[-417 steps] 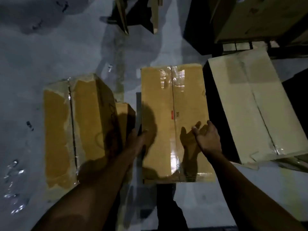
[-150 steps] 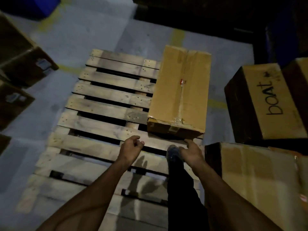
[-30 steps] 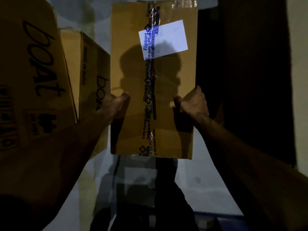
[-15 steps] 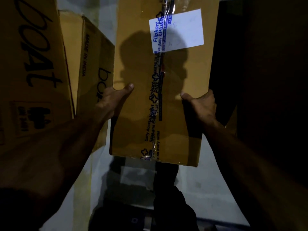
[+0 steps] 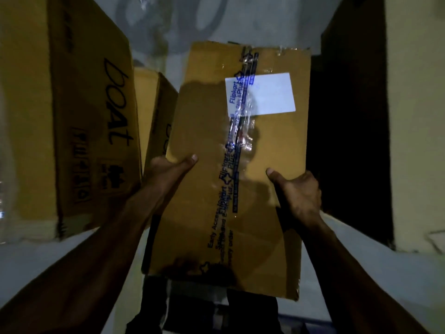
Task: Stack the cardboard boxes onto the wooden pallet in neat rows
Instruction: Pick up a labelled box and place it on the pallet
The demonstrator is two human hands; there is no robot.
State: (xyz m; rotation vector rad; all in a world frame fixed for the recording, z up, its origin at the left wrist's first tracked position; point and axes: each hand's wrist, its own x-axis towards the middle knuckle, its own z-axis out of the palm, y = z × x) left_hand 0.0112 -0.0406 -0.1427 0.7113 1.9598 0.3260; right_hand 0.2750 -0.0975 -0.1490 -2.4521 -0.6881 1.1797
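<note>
Flipkart-taped cardboard box [image 5: 231, 169], held up in front of the body, clear of the grey floor [image 5: 361, 256], long axis pointing straight away. Left hand [image 5: 166, 174] clamped on the left long edge, thumb lying on the top face; right hand [image 5: 298, 191] clamped on the right long edge, thumb likewise on top. Both hands closed on the box just nearer than its middle, so most of the length overhanging forward and likely to dip at the far end. Neither hand clearly nearer; grip roughly level. No wooden pallet in view, so presumably a turn and a carry to come before any setting down.

Blue print along the centre tape: "Flipkart Plus", repeated, and nearer the body "Early Access" and "every order"; remainder too blurred. White label [image 5: 261, 94] over the tape toward the far end, apparently blank. To the left, a tall carton [image 5: 72, 116] marked "boat", with handling symbols beneath. Behind it, a smaller carton [image 5: 154, 112], lettering mostly hidden.
</note>
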